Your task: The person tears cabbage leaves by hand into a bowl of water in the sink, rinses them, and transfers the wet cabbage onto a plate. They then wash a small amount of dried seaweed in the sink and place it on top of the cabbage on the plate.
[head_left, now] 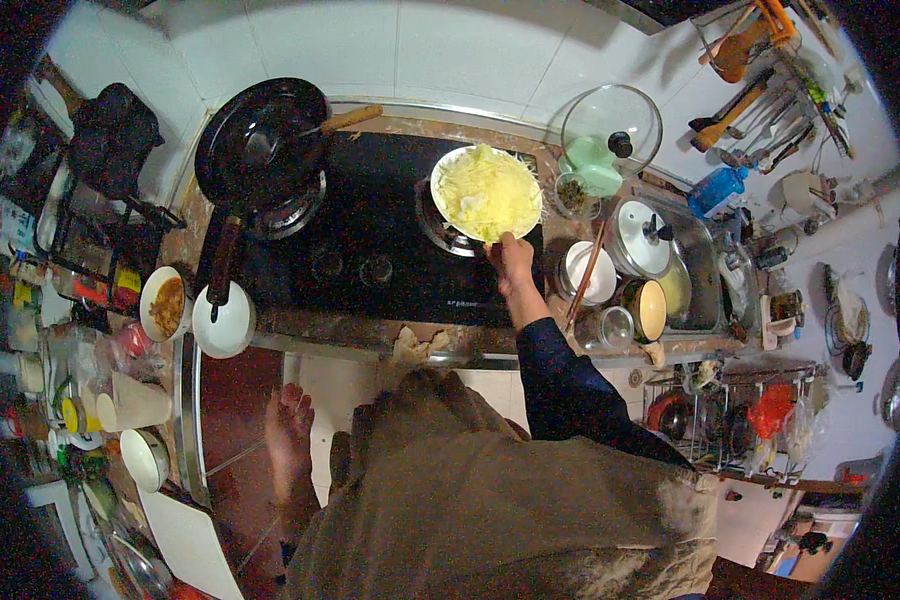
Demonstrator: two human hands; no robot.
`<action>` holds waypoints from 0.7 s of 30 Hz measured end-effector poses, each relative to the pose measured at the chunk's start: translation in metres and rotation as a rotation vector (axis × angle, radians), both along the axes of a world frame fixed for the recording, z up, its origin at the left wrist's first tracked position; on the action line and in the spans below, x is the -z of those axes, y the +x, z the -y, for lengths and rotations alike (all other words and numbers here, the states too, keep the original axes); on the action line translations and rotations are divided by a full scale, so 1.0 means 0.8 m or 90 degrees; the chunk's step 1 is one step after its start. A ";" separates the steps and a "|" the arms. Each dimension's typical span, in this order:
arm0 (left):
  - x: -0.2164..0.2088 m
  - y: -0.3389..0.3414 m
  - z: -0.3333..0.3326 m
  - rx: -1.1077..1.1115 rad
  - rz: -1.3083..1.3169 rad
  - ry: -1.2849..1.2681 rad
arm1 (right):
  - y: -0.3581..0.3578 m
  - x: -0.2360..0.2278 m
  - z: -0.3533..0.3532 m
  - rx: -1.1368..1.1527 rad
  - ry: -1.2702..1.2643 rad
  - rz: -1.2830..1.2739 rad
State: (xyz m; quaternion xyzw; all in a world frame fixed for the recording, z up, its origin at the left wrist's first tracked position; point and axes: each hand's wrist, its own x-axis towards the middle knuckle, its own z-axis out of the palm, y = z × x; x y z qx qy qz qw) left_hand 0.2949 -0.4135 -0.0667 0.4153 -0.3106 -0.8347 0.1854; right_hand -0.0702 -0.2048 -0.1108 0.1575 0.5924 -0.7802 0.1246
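A white plate (434, 190) heaped with pale yellow shreds (488, 190) is over the right burner of the black glass stove. My right hand (512, 262) is closed on its near edge, arm stretched forward in a dark sleeve. My left hand (288, 425) hangs low at my left side, holding nothing, its fingers loosely apart. A black wok (260, 150) is at the left burner, with a wooden-handled tool (352, 119) resting across its rim.
Two bowls, one with brown contents (169, 305) and one plain white (224, 325), stand at the left counter corner. Right of the stove are a glass lid (595, 115), a lidded pot (638, 235), several bowls and a sink (705, 270). Utensils hang on the right wall.
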 end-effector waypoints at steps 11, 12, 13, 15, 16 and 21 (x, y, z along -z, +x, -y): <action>0.027 -0.005 0.013 0.105 -0.200 0.101 | -0.016 0.014 0.003 -0.089 0.051 0.000; 0.020 -0.011 0.008 0.083 -0.148 0.082 | -0.017 0.010 0.002 -0.093 0.063 0.008; 0.016 -0.015 0.004 0.061 -0.096 0.062 | -0.017 0.009 0.001 -0.097 0.074 0.016; 0.014 -0.022 0.002 0.062 -0.063 0.058 | -0.018 0.008 -0.005 -0.116 0.058 0.022; 0.015 -0.025 0.002 0.064 -0.047 0.057 | -0.018 0.009 -0.008 -0.124 0.050 0.024; 0.085 -0.003 0.020 0.128 -0.059 -0.078 | -0.007 -0.005 -0.009 -0.144 -0.011 0.078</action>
